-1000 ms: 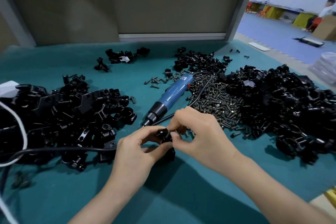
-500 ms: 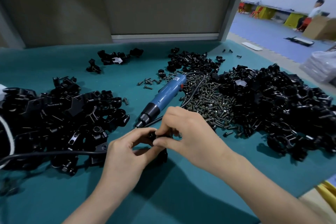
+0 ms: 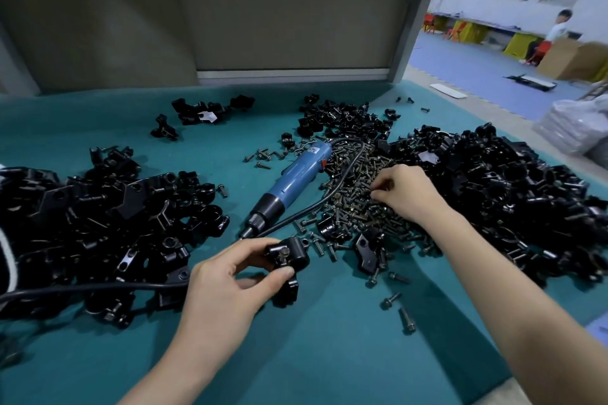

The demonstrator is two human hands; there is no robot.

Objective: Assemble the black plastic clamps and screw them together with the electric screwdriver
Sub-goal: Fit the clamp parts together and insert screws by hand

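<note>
Two hands work over the teal worktop [image 3: 329, 355]. The left hand [image 3: 227, 276] grips a black clamp [image 3: 292, 261] between thumb and curled fingers, with a screw [image 3: 285, 251] standing in its top. The right hand [image 3: 404, 191] has its fingers curled down into the heap of screws [image 3: 358, 207]; whether they pinch one cannot be told. Between the hands, just beyond the left, lies the blue electric screwdriver [image 3: 296, 181], its white label [image 3: 314, 150] too small to read. A heap of clamp parts [image 3: 98, 223] lies left of the left hand, a larger heap [image 3: 510, 200] right of the right hand. Far beyond the right hand is a clear plastic bag [image 3: 579, 122], contents unclear
</note>
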